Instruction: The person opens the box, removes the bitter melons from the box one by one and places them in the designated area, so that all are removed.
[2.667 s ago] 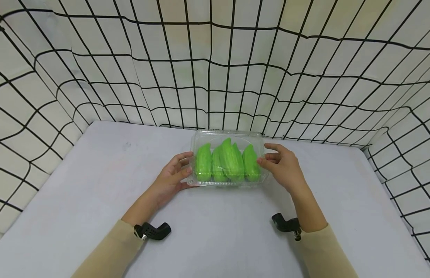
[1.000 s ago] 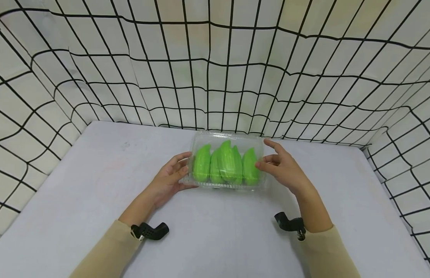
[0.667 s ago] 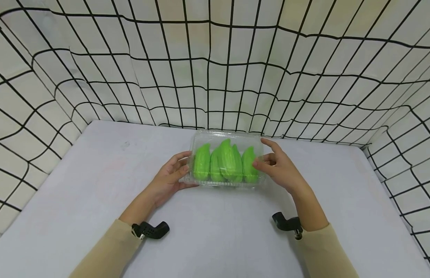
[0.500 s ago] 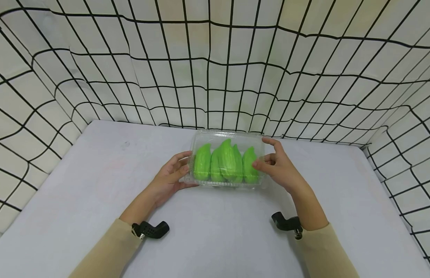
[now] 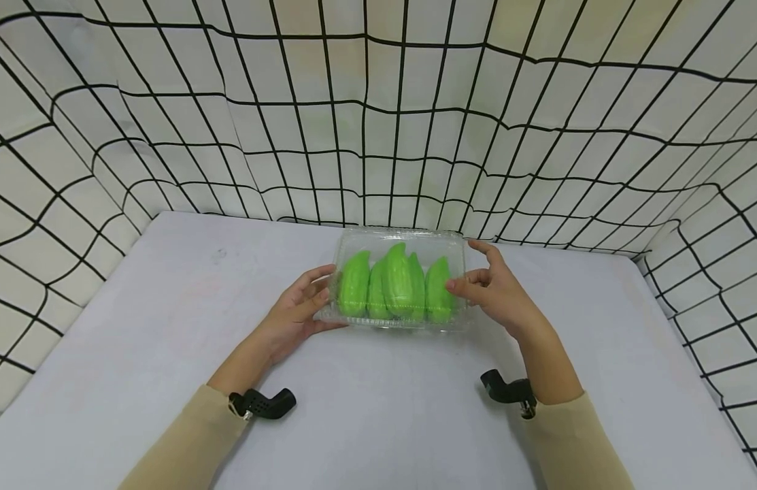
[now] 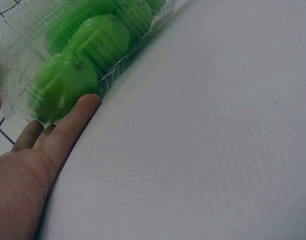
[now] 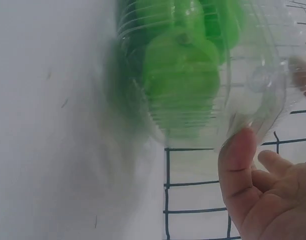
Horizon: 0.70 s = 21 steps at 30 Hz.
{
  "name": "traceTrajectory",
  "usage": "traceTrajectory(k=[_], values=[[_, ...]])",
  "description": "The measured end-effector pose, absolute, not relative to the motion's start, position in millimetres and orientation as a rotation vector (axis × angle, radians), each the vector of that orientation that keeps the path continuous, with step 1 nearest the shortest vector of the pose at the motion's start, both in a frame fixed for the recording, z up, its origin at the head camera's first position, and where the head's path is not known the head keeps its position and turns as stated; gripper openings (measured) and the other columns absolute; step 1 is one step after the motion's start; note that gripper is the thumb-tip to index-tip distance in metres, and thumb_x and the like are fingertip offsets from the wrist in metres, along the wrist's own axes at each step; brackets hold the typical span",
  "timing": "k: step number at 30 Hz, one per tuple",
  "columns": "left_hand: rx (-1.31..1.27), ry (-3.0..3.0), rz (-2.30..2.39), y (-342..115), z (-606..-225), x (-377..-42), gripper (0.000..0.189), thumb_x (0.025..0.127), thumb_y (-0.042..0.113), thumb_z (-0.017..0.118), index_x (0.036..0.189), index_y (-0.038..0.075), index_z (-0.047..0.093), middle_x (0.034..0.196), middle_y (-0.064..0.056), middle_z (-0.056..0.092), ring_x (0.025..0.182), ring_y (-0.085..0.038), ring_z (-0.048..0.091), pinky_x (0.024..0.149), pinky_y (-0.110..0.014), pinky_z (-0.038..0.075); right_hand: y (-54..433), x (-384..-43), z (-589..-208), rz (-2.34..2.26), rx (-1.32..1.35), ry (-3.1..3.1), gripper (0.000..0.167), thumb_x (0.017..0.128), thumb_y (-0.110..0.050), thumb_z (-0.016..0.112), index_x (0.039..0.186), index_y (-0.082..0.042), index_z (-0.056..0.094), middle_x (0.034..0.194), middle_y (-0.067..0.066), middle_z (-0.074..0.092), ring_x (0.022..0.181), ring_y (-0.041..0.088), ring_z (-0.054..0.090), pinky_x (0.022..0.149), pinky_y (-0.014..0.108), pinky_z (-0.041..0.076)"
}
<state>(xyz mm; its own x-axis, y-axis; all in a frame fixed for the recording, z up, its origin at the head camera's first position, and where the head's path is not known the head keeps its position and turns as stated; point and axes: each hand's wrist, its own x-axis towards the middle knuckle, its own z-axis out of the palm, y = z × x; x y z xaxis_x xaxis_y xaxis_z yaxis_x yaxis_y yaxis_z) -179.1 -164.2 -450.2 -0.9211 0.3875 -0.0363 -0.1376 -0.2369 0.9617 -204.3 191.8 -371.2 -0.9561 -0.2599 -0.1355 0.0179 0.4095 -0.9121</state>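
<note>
Has at far left a black-gridded white backdrop, wrapping behind the white table to the other side. Next, wears a beige sleeve and a black wrist device. Grips the left end of a clear plastic container with the left hand, mid-table toward the far edge. Shows several green ridged pieces side by side through the plastic, with tapered tips pointing away. Clasps the right end between thumb and fingers of the right hand. Wears there a second black wrist device and a second beige sleeve.
</note>
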Motion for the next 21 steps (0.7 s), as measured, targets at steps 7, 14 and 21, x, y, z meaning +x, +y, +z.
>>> traceTrajectory(k=[7, 14, 21], values=[[0.287, 1.692, 2.217, -165.0, -449.5, -178.8, 0.054, 0.106, 0.022, 0.048, 0.156, 0.017, 0.027, 0.155, -0.012, 0.029, 0.127, -0.023, 0.053, 0.099, -0.054, 0.052, 191.6, -202.7, -368.7, -1.580, -0.235, 2.387, 0.101, 0.085, -0.021, 0.080, 0.159, -0.025, 0.012, 0.103, 0.013, 0.064, 0.090, 0.023, 0.059, 0.087, 0.035, 0.049], [0.268, 1.694, 2.220, -165.8, -448.0, -178.5, 0.055, 0.106, 0.023, 0.047, 0.157, 0.018, 0.025, 0.157, -0.011, 0.027, 0.127, -0.022, 0.053, 0.099, -0.052, 0.052, 189.8, -198.7, -364.5, -1.577, -0.244, 2.386, 0.096, 0.089, -0.020, 0.076, 0.160, -0.026, 0.012, 0.111, 0.016, 0.062, 0.100, 0.027, 0.061, 0.089, 0.037, 0.052], [0.266, 1.709, 2.215, -165.6, -448.0, -179.2, 0.054, 0.106, 0.024, 0.047, 0.156, 0.021, 0.027, 0.158, -0.012, 0.026, 0.127, -0.023, 0.053, 0.099, -0.050, 0.052, 186.5, -197.2, -366.4, -1.594, -0.300, 2.353, 0.071, 0.103, -0.016, 0.053, 0.160, -0.027, 0.011, 0.110, 0.026, 0.057, 0.110, 0.035, 0.057, 0.086, 0.042, 0.058]])
